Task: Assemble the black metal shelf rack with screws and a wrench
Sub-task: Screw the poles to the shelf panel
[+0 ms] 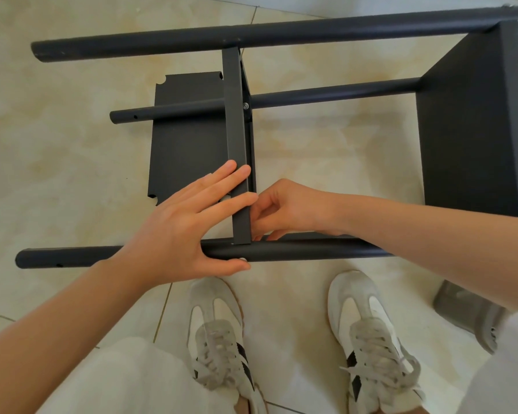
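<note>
Your spread left hand (pixel 180 228) braces the black metal shelf panel (pixel 235 115); your right hand (pixel 287 210) fingers (pixel 262 212) curl at its corner, pinch hidden, where threading likely needs aligned holes.

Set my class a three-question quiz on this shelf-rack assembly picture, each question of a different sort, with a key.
1. True or false: the left hand lays straight fingers across the edge of the middle shelf.
2. The loose shelf panel lies: A) flat on the floor; B) upright against a wall; C) on top of the shoes.
3. Fill in: the right hand works with curled fingers where the middle shelf meets the near ____.
Key: 1 true; 2 A; 3 pole.
</note>
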Tool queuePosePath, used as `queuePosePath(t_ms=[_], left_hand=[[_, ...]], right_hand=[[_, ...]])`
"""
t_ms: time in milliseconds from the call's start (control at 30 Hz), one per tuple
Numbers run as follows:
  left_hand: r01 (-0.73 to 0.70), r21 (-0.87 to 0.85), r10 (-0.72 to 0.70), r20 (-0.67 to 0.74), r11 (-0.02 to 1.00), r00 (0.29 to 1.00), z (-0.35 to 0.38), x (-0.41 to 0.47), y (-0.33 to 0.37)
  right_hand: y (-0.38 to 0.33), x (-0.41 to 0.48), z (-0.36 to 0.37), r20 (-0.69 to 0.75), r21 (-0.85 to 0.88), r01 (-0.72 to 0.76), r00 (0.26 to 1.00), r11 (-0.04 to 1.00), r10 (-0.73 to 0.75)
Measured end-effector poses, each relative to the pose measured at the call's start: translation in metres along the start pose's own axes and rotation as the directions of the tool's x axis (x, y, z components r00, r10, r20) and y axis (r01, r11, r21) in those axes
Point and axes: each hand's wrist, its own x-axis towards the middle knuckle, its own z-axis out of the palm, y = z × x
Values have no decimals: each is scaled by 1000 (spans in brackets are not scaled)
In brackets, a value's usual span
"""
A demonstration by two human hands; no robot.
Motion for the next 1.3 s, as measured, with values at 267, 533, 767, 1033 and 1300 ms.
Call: queuePosePath(t_ms=[267,533,767,1033,1300], left_hand=[[3,2,-3,-11,1000,1000,0,0,2],[0,17,0,3,1000,1000,-1,0,1],[1,13,-1,1,1000,1000,0,0,1],[-10,14,10,6,1000,1000,1,-1,1],[-9,10,9,4,1000,1000,0,-1,1]], right_hand=[[1,5,-7,153,104,-149,979,983,132],[-3,13,-12,255,71,-273,935,959,248],[-10,16,-13,258,19,-285,927,958,271],[-5,16,-11,265,37,-294,924,955,275],[-7,19,-15,272,0,-293,920,956,282]])
